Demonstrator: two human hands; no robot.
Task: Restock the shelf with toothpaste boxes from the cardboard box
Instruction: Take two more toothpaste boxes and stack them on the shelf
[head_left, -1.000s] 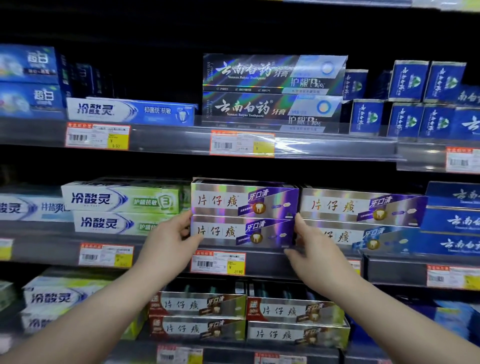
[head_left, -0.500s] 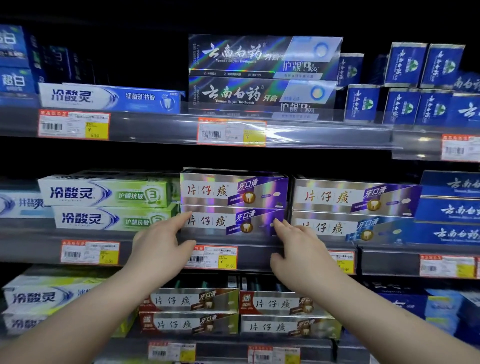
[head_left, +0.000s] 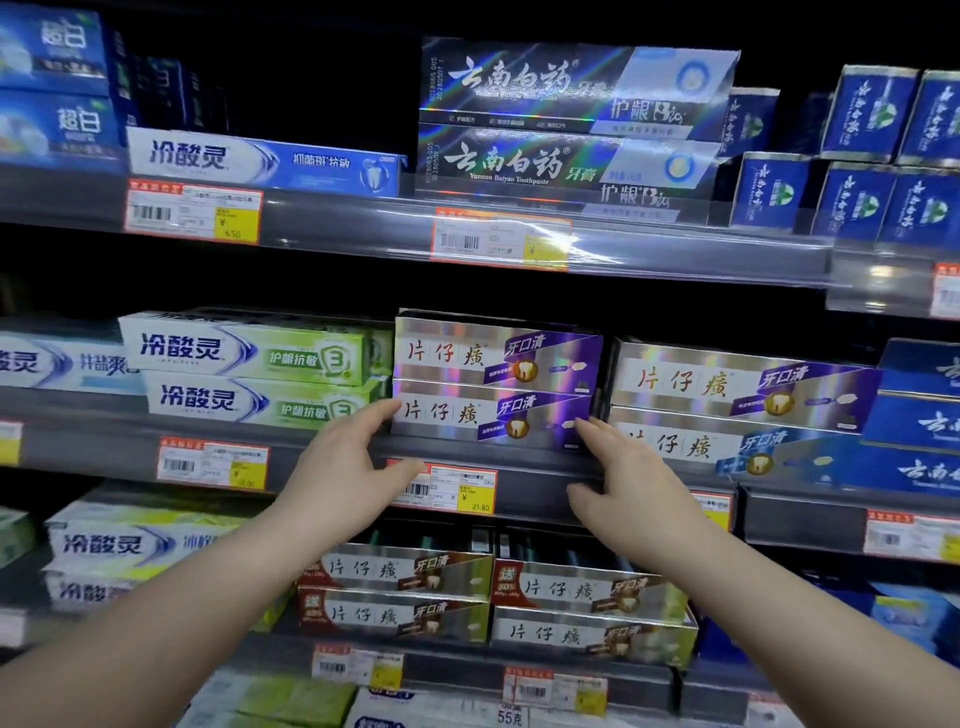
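Two silver-and-purple toothpaste boxes (head_left: 496, 382) lie stacked on the middle shelf (head_left: 530, 470), their printed fronts facing out. My left hand (head_left: 345, 462) has its fingertips at the lower box's left end, fingers spread, nothing gripped. My right hand (head_left: 621, 475) has its fingertips at the lower box's right end, also spread. Both hands sit just in front of the shelf edge. The cardboard box is out of view.
A second silver-purple stack (head_left: 737, 402) stands right of the hands, green-white boxes (head_left: 254, 371) on the left. The upper shelf carries dark holographic boxes (head_left: 571, 124) and blue cartons (head_left: 862, 156). Brown-trimmed boxes (head_left: 493, 597) fill the shelf below. Price tags (head_left: 447, 486) line the rails.
Both hands slid from gripping the lower box's ends down toward the shelf edge, then rose slightly to its corners. The stack sits farther back on the shelf. The view shifted.
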